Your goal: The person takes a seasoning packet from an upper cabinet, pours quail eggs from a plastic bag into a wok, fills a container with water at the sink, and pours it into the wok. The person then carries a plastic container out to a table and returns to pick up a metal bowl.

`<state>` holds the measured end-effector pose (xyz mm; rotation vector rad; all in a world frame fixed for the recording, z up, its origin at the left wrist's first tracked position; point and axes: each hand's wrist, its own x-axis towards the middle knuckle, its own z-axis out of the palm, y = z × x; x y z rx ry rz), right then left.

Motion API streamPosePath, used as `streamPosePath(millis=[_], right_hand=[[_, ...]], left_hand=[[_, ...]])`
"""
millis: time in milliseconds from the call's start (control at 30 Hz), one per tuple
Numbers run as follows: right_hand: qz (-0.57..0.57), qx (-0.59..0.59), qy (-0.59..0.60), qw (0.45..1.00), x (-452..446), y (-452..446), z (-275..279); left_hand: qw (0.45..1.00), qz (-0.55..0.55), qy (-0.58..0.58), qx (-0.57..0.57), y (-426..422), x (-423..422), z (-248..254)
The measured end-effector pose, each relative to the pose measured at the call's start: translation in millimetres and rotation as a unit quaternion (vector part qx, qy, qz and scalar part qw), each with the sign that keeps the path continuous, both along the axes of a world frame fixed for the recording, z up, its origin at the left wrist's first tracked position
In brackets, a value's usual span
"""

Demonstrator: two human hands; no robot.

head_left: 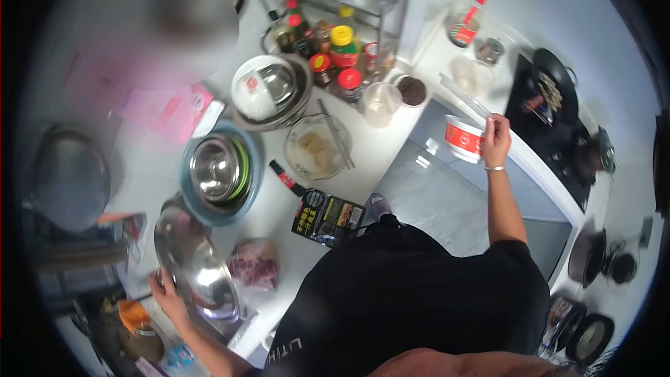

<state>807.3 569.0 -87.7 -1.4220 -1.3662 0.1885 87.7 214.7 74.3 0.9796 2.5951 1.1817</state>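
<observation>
My right hand (497, 141) is closed on the rim of a red-and-white bowl (462, 138), which is tilted above the floor near the stove counter. On the far left, my left hand (167, 296) has its fingers curled beside the outer edge of a large steel basin (202, 265). Whether those fingers grip the basin or something behind it cannot be made out. A clear bag of red meat (253, 264) lies right of the basin. Beyond it are a black printed package (328, 218) and a knife with a black-and-red handle (286, 178).
Steel bowls sit in a blue basin (187, 188). Chopsticks rest across a glass bowl (296, 146) with pale pieces in it. Sauce bottles (343, 47) crowd a rack. A wok (567, 73) stands on the black stove (520, 101). One slippered foot (379, 204) shows on grey floor.
</observation>
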Motion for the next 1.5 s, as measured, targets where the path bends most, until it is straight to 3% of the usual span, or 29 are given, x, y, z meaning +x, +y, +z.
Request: streamPosePath(millis=[33,133,167,333,467,567,733,867,967,1200,1300,1400,1500], right_hand=[[0.041,0.021,0.036,0.998,-13,0,13],[0.15,-0.004,0.036,0.988,-73,-18,44],[0.197,0.033,0.012,0.98,-94,-20,42],[0.337,-0.023,0.005,0.941,-159,-37,8],[0.437,-0.064,0.088,0.893,-219,-62,4],[0.56,-0.092,0.028,0.823,-277,-84,-2],[0.719,-0.016,-0.008,0.694,-379,-117,-9],[0.751,0.031,-0.025,0.659,-432,-129,-28],[0.746,0.043,-0.054,0.663,-439,-132,-42],[0.716,0.049,-0.12,0.686,-400,-141,-34],[0.664,-0.141,-0.021,0.734,-386,-149,-25],[0.576,-0.34,0.123,0.733,-383,-138,8],[0.546,-0.511,0.202,0.632,-368,-116,16]], left_hand=[[0.999,-0.003,0.045,-0.017,-1,-3,-2],[1.0,0.007,0.019,-0.023,6,7,1],[1.0,0.015,0.012,-0.017,13,20,7],[0.996,0.05,-0.061,0.035,-3,27,-3],[0.997,0.075,-0.022,0.016,-29,27,2],[0.995,0.102,-0.016,0.015,-56,23,3],[0.988,0.146,-0.042,0.035,-93,37,18],[0.986,0.167,-0.01,0.026,-125,40,22],[0.984,0.178,0.003,0.0,-154,33,16],[0.98,0.189,-0.024,0.055,-183,25,0],[0.979,0.205,-0.018,0.009,-188,15,-7],[0.981,0.19,-0.015,0.03,-182,10,-10],[0.982,0.184,-0.021,0.042,-179,4,-14]])
